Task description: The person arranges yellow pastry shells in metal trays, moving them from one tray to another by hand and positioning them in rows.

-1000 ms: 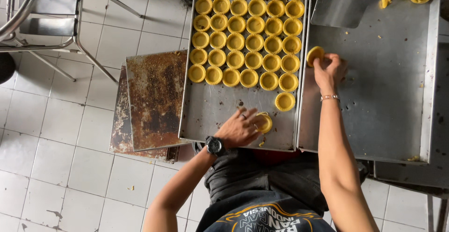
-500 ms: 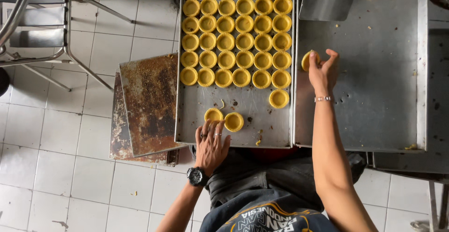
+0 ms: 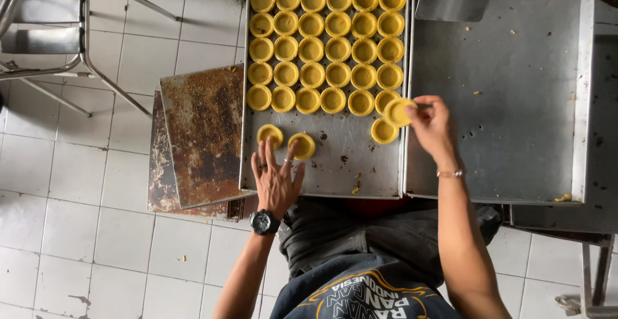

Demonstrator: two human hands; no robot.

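**Tart shells going onto the tray**

My left hand (image 3: 277,180) lies flat on the baking tray (image 3: 347,164), fingers spread, tips at two loose tart shells (image 3: 270,135) at its 12 o'clock. Rows of shells (image 3: 325,36) fill the tray beyond. At 3 o'clock, my right hand (image 3: 432,126) pinches one tart shell (image 3: 397,111) over the tray's right edge, beside the steel table (image 3: 515,100).

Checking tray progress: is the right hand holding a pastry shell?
Yes, the right hand pinches a yellow pastry shell over the tray's right edge.
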